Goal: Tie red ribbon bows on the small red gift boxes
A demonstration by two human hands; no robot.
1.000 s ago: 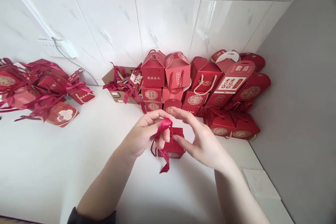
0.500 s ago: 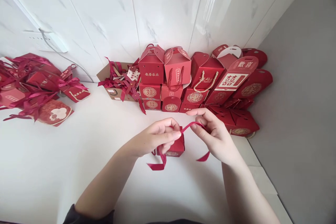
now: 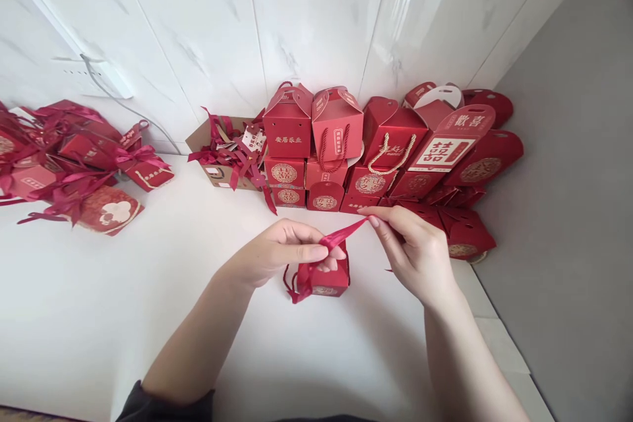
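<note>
Ribbon (image 3: 345, 235): since it is no longer arching, it is running straighter above the box (image 3: 333, 279), seemingly losing slack.
Left hand (image 3: 271, 256): closed fingers are pinching it over the box.
Right hand (image 3: 420, 252): fingertips are pinching it, right of the box.
Stacked boxes (image 3: 332, 124): standing behind the box.

glossy white wall tiles (image 3: 316, 26) catch streaks of light above a white counter (image 3: 89, 303); a grey upright surface (image 3: 573, 171) closes the right.

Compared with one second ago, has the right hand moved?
Yes, to the right: judged against the stacked red boxes, the right hand has moved rightward, away from the left hand, with the ribbon now stretched between them.
</note>
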